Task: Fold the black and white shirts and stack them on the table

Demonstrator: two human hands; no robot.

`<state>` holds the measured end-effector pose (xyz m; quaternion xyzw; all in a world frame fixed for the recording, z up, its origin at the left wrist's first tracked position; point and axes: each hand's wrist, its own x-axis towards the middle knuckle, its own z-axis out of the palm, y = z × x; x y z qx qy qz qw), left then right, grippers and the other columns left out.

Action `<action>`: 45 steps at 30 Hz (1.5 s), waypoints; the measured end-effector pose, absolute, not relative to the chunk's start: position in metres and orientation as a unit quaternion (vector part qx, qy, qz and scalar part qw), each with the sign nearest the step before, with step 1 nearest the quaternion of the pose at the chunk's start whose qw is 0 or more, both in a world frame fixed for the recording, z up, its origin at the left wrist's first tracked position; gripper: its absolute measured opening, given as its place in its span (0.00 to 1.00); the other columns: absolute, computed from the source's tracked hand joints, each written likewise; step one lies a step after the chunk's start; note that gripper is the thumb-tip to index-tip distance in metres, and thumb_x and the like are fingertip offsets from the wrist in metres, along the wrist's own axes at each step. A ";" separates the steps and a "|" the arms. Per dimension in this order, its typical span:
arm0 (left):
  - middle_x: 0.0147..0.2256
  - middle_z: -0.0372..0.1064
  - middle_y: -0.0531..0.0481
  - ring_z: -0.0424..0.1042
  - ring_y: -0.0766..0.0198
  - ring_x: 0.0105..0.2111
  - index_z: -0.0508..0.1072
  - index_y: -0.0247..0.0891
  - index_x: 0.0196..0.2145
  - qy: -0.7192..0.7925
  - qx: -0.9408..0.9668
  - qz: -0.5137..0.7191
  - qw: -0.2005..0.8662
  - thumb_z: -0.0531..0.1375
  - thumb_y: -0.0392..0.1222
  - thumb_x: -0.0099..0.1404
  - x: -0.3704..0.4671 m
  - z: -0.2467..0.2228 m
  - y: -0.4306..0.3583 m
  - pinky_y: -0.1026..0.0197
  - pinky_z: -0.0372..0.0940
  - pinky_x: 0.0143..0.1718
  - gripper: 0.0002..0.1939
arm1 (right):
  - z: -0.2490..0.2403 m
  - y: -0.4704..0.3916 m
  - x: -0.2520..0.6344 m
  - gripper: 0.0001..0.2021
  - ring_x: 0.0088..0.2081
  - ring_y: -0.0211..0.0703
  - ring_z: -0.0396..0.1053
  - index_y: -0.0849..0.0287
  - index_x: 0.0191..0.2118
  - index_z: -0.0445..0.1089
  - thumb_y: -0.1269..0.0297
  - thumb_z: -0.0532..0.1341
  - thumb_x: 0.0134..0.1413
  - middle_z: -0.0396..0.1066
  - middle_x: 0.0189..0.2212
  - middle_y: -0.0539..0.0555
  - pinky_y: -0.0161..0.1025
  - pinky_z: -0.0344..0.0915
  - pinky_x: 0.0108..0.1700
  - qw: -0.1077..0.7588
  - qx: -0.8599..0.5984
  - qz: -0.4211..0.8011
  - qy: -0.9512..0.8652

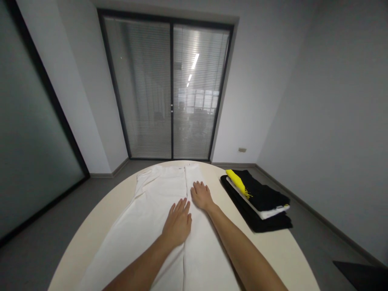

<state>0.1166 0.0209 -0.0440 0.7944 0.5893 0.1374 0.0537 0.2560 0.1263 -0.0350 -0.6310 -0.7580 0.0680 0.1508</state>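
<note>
A white garment (151, 206) lies spread over the table, with a long seam or edge running down it near the middle. My left hand (178, 222) rests flat on the cloth just left of that line, fingers extended and holding nothing. Farther up and to the right, my right hand (201, 195) lies on the white cloth with its fingers apart, also holding nothing. The garment's far end reaches close to the table's back edge, and some creases show at its upper left.
The round cream table (100, 222) fills the lower view. On its right side sits a stack of folded clothes (262, 192), black, white and yellow. Beyond are a glass door with blinds (142, 93) and a wall socket (242, 150). A dark object (363, 275) shows at lower right.
</note>
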 end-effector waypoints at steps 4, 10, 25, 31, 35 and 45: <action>0.69 0.49 0.45 0.47 0.56 0.69 0.58 0.34 0.67 0.599 0.787 0.138 0.049 0.45 0.42 0.72 0.118 -0.045 0.023 0.48 0.44 0.69 0.28 | -0.016 0.121 0.281 0.24 0.61 0.53 0.63 0.66 0.60 0.65 0.62 0.43 0.69 0.65 0.60 0.68 0.46 0.58 0.59 0.171 -0.709 0.055 -0.682; 0.69 0.49 0.44 0.46 0.54 0.69 0.58 0.34 0.67 0.604 0.785 0.134 0.027 0.45 0.47 0.72 0.121 -0.046 0.019 0.46 0.43 0.69 0.29 | -0.011 0.097 0.319 0.21 0.48 0.58 0.74 0.65 0.45 0.75 0.53 0.54 0.63 0.76 0.46 0.68 0.46 0.67 0.46 0.098 -0.747 0.103 -0.649; 0.69 0.47 0.39 0.42 0.40 0.69 0.57 0.38 0.68 0.671 0.728 0.138 -0.021 0.48 0.51 0.71 0.140 -0.052 0.019 0.38 0.38 0.67 0.31 | -0.030 0.051 0.281 0.27 0.71 0.53 0.39 0.60 0.69 0.53 0.56 0.44 0.70 0.44 0.71 0.60 0.51 0.41 0.69 0.157 -0.555 0.008 -0.817; 0.69 0.48 0.38 0.44 0.37 0.69 0.58 0.39 0.68 0.677 0.724 0.132 -0.013 0.48 0.52 0.71 0.152 -0.052 0.023 0.35 0.41 0.65 0.31 | -0.041 0.058 0.294 0.33 0.72 0.58 0.32 0.59 0.72 0.44 0.48 0.43 0.69 0.38 0.72 0.59 0.52 0.37 0.69 0.097 -0.569 0.077 -0.813; 0.69 0.49 0.37 0.45 0.36 0.68 0.58 0.38 0.68 0.662 0.734 0.153 -0.008 0.49 0.53 0.70 0.176 -0.051 0.025 0.35 0.39 0.65 0.32 | -0.038 0.061 0.318 0.33 0.72 0.56 0.31 0.58 0.72 0.45 0.47 0.42 0.69 0.38 0.72 0.57 0.52 0.35 0.70 0.077 -0.582 0.087 -0.805; 0.68 0.50 0.33 0.44 0.32 0.68 0.60 0.35 0.67 0.652 0.738 0.177 0.010 0.49 0.53 0.70 0.226 -0.042 0.019 0.33 0.40 0.64 0.32 | -0.032 0.061 0.370 0.32 0.72 0.51 0.27 0.54 0.72 0.46 0.46 0.42 0.68 0.36 0.73 0.53 0.50 0.32 0.70 0.045 -0.600 0.113 -0.791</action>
